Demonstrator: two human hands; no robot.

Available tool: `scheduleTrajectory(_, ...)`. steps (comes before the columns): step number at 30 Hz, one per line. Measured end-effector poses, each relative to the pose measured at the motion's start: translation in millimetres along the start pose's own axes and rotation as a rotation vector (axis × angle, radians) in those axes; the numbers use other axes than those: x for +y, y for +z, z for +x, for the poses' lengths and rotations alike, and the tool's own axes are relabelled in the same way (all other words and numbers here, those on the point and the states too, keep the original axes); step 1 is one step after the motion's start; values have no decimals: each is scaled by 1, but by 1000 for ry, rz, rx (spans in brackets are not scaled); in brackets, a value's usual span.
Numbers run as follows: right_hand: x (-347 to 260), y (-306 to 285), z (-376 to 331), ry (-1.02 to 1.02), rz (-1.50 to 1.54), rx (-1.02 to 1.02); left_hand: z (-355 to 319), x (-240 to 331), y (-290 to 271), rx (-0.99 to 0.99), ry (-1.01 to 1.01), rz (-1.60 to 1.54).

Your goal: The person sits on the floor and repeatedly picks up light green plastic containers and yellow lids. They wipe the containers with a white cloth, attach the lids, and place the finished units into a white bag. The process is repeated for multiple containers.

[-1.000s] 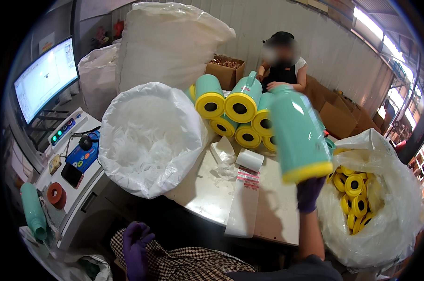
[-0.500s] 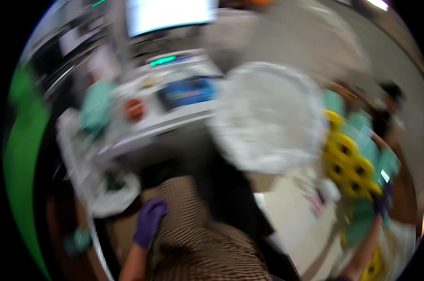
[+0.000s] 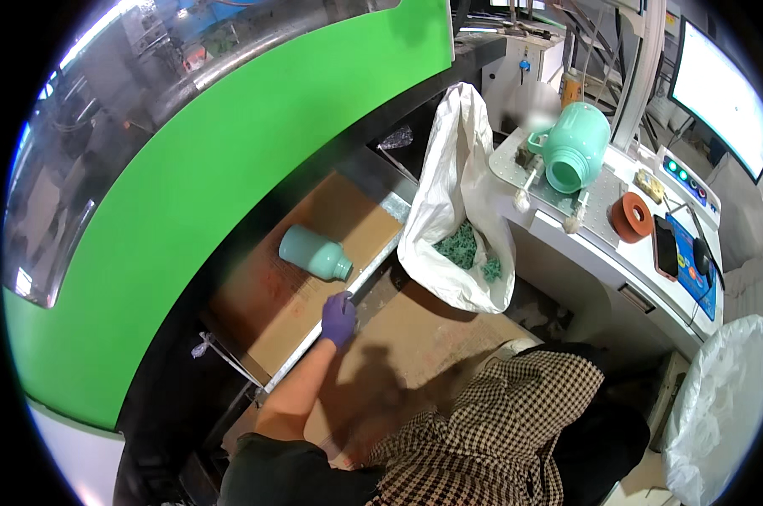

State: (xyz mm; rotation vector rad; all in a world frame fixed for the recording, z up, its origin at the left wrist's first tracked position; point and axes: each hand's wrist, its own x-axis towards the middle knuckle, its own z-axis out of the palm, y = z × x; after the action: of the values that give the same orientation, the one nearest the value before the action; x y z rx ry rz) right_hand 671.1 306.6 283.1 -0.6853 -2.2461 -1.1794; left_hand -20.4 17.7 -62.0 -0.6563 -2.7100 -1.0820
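Observation:
My left hand (image 3: 339,320), in a purple glove, is closed at the metal rim (image 3: 306,344) of a long cardboard-lined tray. Its fingers appear curled over that rim. Just beyond them, a mint-green plastic bottle (image 3: 312,252) lies on its side on the cardboard (image 3: 268,295), its neck toward the hand. My right hand is out of view. Beside the tray, a white sack (image 3: 432,244) gapes open with green plastic scraps (image 3: 459,247) inside.
A green machine panel (image 3: 230,126) curves along the left. On the right bench are a mint-green jug (image 3: 580,139), an orange-brown tape roll (image 3: 632,217), a phone (image 3: 665,248) and a blue mat (image 3: 693,282). A white-lined bin (image 3: 723,413) stands at the lower right.
The view has swung left toward the green machine. My left hand is now at the tray's rim. My right hand, seen earlier beside mint-green and yellow items, has left view.

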Motion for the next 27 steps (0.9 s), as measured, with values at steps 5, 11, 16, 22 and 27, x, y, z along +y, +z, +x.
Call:
scheduleTrajectory(5,-31,32,39,-8,262,-93,97,-6,2,-231,376,901)
scheduleTrajectory(11,-57,57,74,-63,440,-217,159,-12,89,-891,581,1633)
scheduleTrajectory(16,-55,86,79,-91,645,-259,186,-106,67,-738,741,1664)
scheduleTrajectory(22,-67,101,87,-39,776,-215,182,-134,-27,-658,422,1327)
scheduleTrajectory(27,-94,104,68,-3,865,-200,157,-77,-92,-289,218,675)
